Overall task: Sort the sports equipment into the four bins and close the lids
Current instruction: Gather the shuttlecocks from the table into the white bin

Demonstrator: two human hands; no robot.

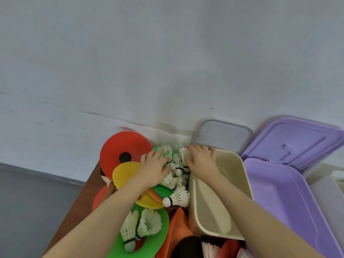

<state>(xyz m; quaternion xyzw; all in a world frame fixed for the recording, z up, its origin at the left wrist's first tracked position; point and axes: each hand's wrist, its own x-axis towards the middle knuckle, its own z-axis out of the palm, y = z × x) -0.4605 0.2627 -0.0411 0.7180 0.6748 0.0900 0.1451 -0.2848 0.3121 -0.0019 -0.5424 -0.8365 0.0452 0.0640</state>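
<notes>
Mid-sort: left hand [155,169] & right hand [202,160] cup loose shuttlecocks [176,169], frame center; next, likely lift into beige bin [240,164].

no readable text, labels, brands or numbers on anything

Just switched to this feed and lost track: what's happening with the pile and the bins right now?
A person has both hands in a heap of shuttlecocks lying among coloured discs. The left hand and right hand close in from either side, seemingly gathering them. Right beside them the beige bin stands open and looks empty, its clear lid propped behind. The purple bin is also open. Two more shuttlecocks sit on a green disc nearer the camera.
</notes>
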